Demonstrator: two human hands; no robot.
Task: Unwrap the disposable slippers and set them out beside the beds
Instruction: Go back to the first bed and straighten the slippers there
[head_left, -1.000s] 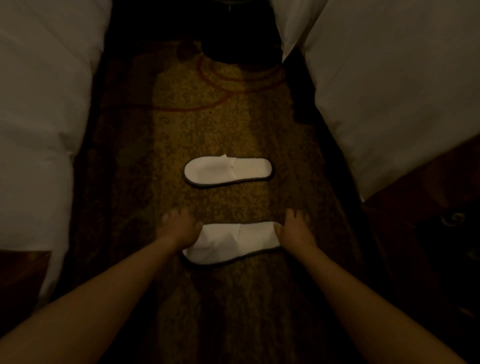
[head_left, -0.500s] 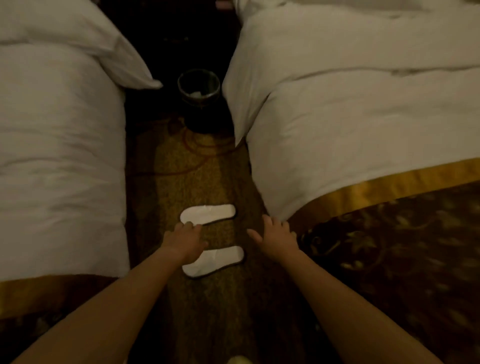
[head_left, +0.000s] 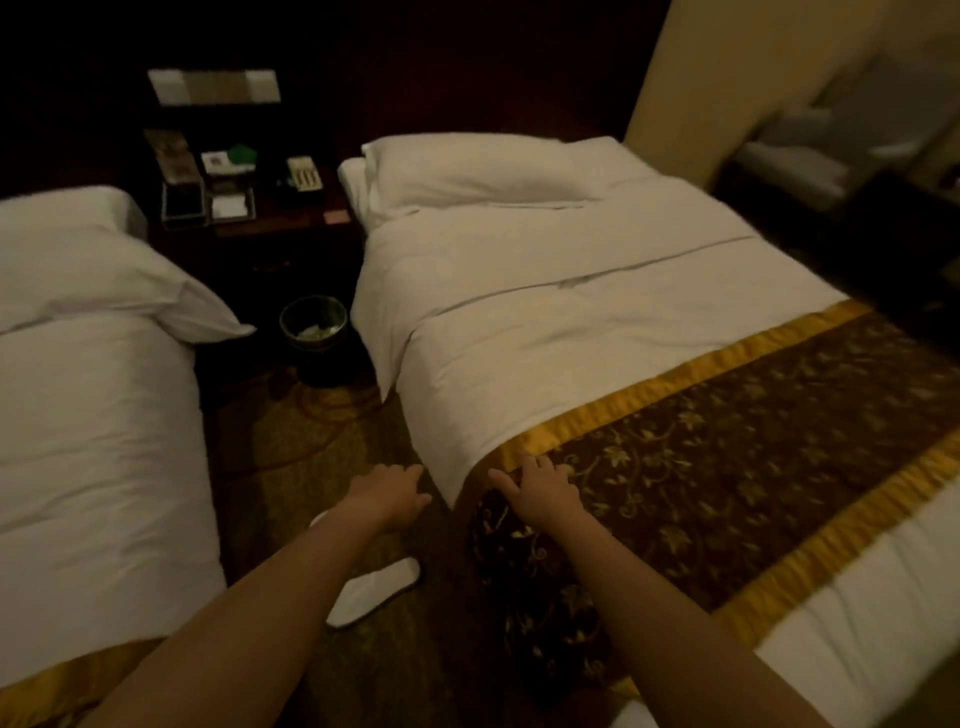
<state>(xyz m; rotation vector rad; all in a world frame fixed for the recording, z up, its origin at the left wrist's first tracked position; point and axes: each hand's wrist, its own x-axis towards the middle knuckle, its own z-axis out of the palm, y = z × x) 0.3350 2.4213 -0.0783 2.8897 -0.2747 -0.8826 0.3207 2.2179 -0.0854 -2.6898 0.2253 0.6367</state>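
Note:
Two white disposable slippers lie on the carpet in the aisle between the beds. The near slipper (head_left: 375, 592) is in full sight below my left forearm. Only a sliver of the far slipper (head_left: 318, 519) shows, the rest hidden under my left wrist. My left hand (head_left: 390, 492) hovers over the carpet with fingers apart, holding nothing. My right hand (head_left: 540, 488) rests flat, fingers spread, on the brown and gold runner (head_left: 727, 467) at the edge of the right bed (head_left: 545, 312).
The left bed (head_left: 88, 415) borders the aisle on the other side. A dark waste bin (head_left: 314, 332) with scraps stands at the aisle's far end, before a nightstand (head_left: 244, 208) holding a phone and trays. The patterned carpet (head_left: 291, 447) runs between the beds.
Both hands left the near slipper and rose. The view lifted from the floor to the beds. My right hand moved right onto the bed runner.

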